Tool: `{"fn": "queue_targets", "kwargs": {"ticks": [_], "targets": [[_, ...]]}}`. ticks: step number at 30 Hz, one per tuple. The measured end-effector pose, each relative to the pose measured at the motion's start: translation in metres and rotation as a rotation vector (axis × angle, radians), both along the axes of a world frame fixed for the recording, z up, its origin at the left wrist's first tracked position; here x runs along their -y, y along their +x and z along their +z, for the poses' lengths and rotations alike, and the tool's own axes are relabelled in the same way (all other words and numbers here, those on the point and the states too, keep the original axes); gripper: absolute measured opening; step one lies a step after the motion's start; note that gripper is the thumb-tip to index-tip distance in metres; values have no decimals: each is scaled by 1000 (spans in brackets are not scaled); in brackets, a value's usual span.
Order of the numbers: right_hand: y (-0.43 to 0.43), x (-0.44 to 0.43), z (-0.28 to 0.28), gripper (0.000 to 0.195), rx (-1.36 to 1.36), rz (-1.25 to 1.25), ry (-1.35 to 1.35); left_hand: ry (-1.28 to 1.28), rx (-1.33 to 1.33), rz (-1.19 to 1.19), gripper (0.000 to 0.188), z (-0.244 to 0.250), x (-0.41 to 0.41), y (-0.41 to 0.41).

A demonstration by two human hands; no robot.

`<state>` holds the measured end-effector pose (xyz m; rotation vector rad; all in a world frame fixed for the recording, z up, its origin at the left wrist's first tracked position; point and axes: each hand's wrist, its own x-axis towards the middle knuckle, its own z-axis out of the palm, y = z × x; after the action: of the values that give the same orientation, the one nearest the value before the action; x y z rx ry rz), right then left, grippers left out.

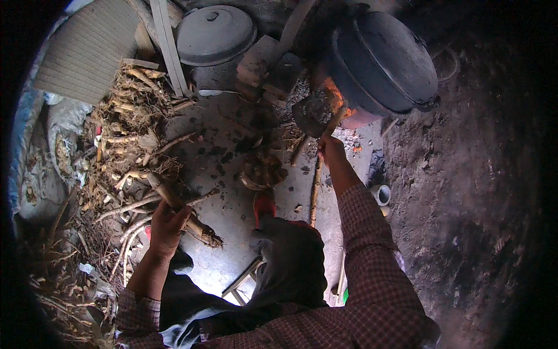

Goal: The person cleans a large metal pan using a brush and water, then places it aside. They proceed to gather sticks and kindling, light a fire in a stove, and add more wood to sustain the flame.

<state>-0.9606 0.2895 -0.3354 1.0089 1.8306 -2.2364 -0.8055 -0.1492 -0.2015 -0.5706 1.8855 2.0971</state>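
Observation:
My left hand (169,224) grips a thick woody stalk (165,189) with a ragged root end, beside a heap of dry stalks and roots (130,139). My right hand (332,150) reaches forward, closed around a stick (335,122). The stick's far end is at the glowing fire (335,94) beneath a large blackened pot (362,65) with a lid (394,56). A longer thin stick (314,192) runs along the floor below my right hand; whether it joins the held one I cannot tell. Grey ash and embers (351,139) lie by the fire opening.
Bricks (257,59) stand left of the fire, near a covered round vessel (216,32). A plank (168,48) leans there. A round brown object (261,170) lies before my red shoe (264,205). A sooty wall (444,183) bounds the right, with a pale tube (382,195) at its foot.

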Motion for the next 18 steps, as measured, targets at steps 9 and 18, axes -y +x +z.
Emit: {"fn": "queue_targets", "kwargs": {"ticks": [9, 18], "targets": [[-26, -26, -17, 24, 45, 2, 80, -13, 11, -48, 23, 5, 3, -3], [-34, -25, -8, 34, 105, -20, 90, -123, -2, -77, 19, -2, 9, -2]]}}
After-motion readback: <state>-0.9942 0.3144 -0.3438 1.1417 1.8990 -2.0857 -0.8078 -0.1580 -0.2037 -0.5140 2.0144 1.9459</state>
